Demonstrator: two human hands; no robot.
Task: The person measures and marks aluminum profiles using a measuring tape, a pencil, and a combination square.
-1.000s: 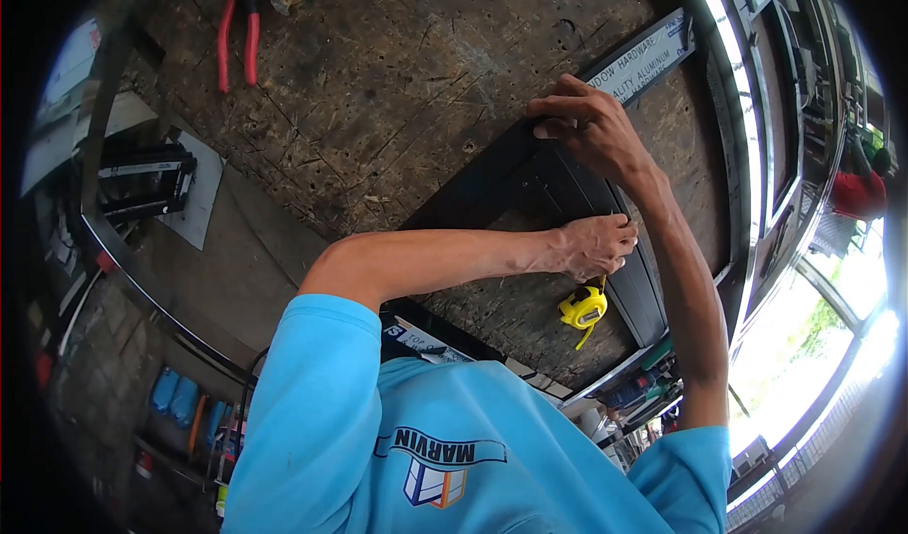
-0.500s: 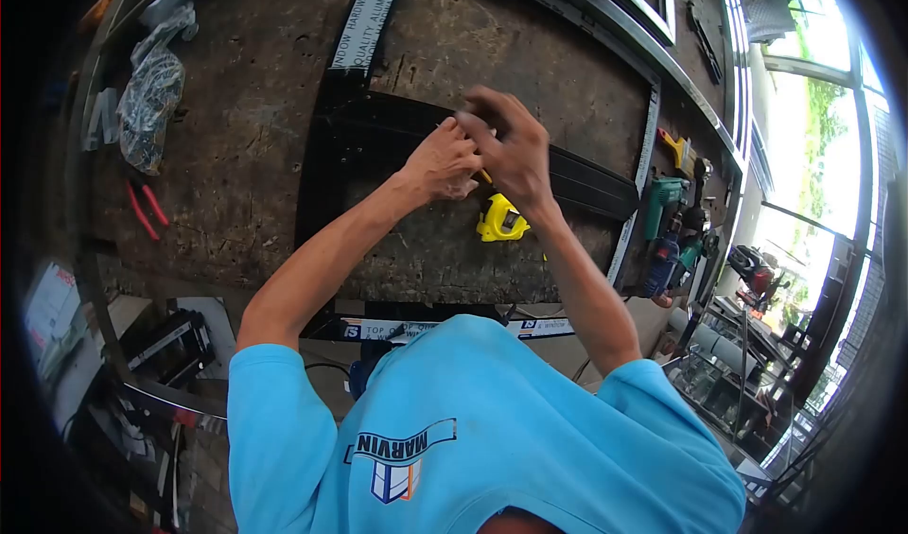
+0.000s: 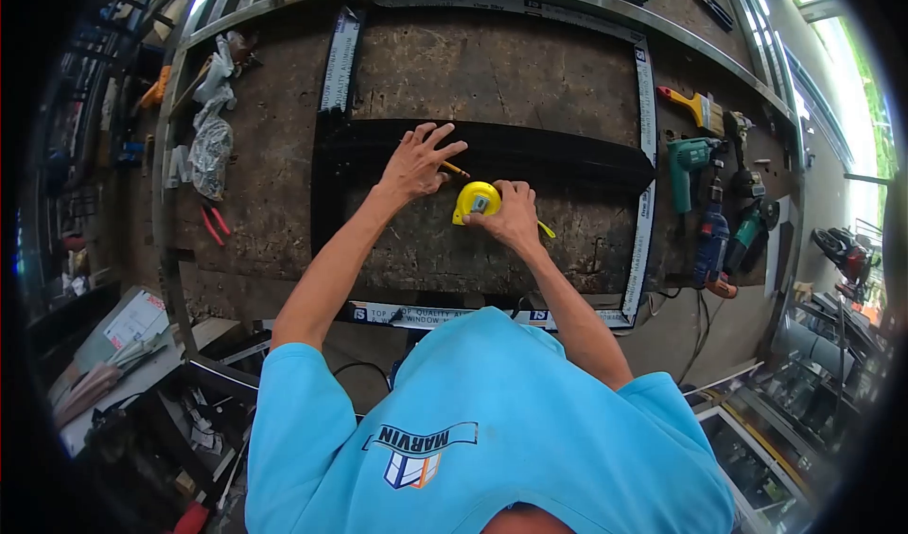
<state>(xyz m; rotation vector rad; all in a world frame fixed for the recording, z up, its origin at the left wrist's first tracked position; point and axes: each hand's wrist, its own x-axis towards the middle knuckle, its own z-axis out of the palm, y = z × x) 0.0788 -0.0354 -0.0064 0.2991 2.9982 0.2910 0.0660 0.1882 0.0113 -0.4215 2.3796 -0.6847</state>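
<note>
A long black aluminium panel (image 3: 530,148) lies across the workbench. My left hand (image 3: 414,167) rests at its near edge, fingers fanned over the black surface. A yellow pencil (image 3: 456,170) juts from between that hand's thumb and forefinger, its tip pointing right; the grip on it is partly hidden. Just right of the pencil, my right hand (image 3: 514,214) is closed around a bright yellow tape measure (image 3: 475,199), with thumb and fingers on the case. A short yellow tape end (image 3: 547,229) shows beyond the right hand.
Labelled frame bars (image 3: 645,127) surround the panel. At the right lie a paintbrush (image 3: 698,110), a green drill (image 3: 690,160), a blue power tool (image 3: 711,241) and a grinder (image 3: 752,227). Red-handled pliers (image 3: 216,224) and crumpled plastic wrap (image 3: 210,160) are at the left.
My hands were together over the panel and have moved apart. The right hand has come down onto the tape measure; the left has shifted left and spread its fingers. The view has also turned.
</note>
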